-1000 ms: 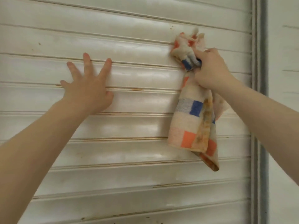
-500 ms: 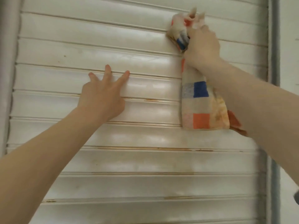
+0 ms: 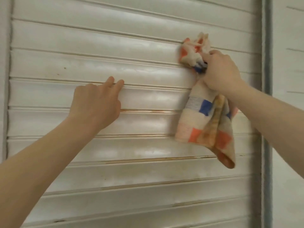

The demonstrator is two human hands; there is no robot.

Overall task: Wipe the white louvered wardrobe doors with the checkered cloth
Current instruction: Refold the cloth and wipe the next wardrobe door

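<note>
Mostly white louvered wardrobe door [image 3: 115, 38] fills the view, horizontal slats running full width, glossy, a bit grimy. Grey vertical frame strip [image 3: 265, 79] bounds it on the right. A second louvered panel [image 3: 289, 66] sits beyond that, only its edge in view. Another upright frame edge [image 3: 5, 63] stands at far left.

Left forearm [image 3: 41, 162] comes in from the lower left and right forearm [image 3: 271, 116] from the right edge, both bare.

Checkered cloth [image 3: 204, 122], cream with orange and blue squares and some brownish staining, is at the door's upper right. Its bunched top is pressed against a slat, and the rest hangs down loose over the slats below, with the bottom corner pointing down near the frame strip.

Right hand [image 3: 220, 71] grips the cloth just under the bunched part, fingers curled tight round the fabric, knuckles toward the camera.

Left hand [image 3: 97, 102] lies against the slats at mid door, well apart from the cloth and holding nothing. Two fingertips [image 3: 121, 82] reach the ridge of a slat, close together. The thumb is tucked along the right side, and the other fingers are hidden behind the back of the hand.

Brown streaks [image 3: 139, 110] run along several slat edges. Small dark specks [image 3: 65, 68] sit on a slat at upper left.
</note>
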